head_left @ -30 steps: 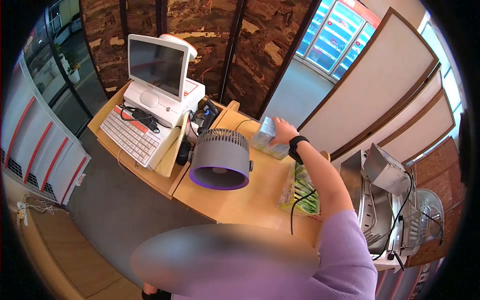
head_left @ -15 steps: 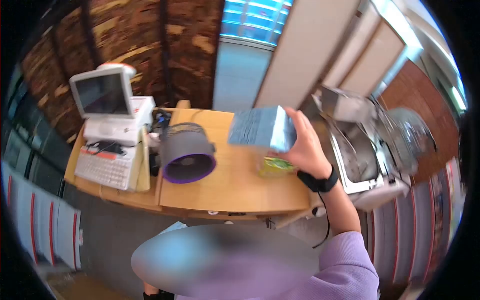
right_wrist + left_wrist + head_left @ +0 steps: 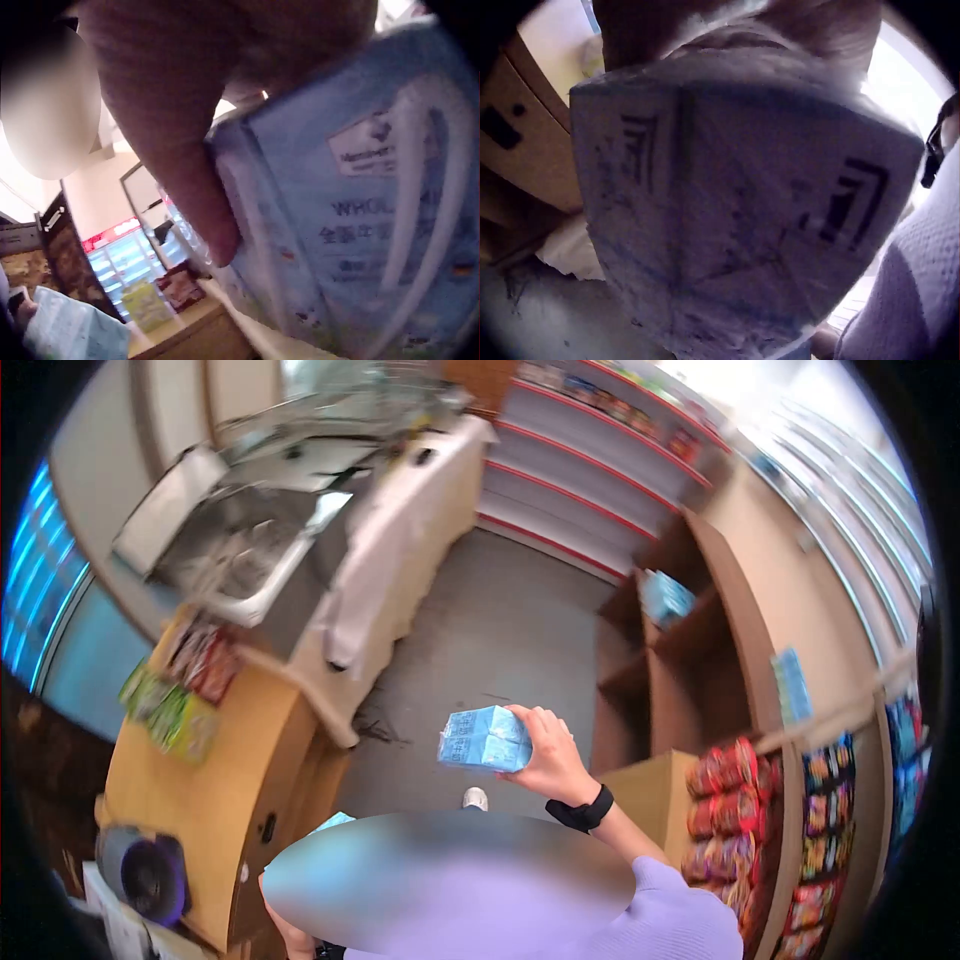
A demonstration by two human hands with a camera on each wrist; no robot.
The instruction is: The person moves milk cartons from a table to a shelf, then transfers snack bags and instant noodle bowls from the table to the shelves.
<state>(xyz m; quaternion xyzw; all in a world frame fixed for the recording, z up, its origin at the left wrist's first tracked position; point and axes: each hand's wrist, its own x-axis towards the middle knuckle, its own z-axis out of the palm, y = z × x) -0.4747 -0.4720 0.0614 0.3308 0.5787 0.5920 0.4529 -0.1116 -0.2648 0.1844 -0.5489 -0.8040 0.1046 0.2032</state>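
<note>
My right hand (image 3: 555, 760) grips one end of a blue, film-wrapped pack of milk cartons (image 3: 480, 738) held over the floor in front of me. Up close in the right wrist view, the pack shows "WHOLE" lettering and white straws along its side. A second wrapped carton pack (image 3: 742, 187) fills the left wrist view, with my left hand (image 3: 825, 30) holding it from above. In the head view only a corner of that pack (image 3: 335, 821) shows beside the blurred oval, which hides most of the left hand.
At left, a wooden desk (image 3: 200, 790) bears a grey fan (image 3: 150, 875) and green snack bags (image 3: 170, 720). A metal sink (image 3: 240, 550) stands beyond. At right are brown shelves (image 3: 735, 580) with another blue pack (image 3: 665, 598), and red packets (image 3: 725, 810) stacked nearer.
My right hand has lifted the milk carton pack off the desk and carried it out over the floor. The head view has swung right, away from the computer, toward the shelves.
</note>
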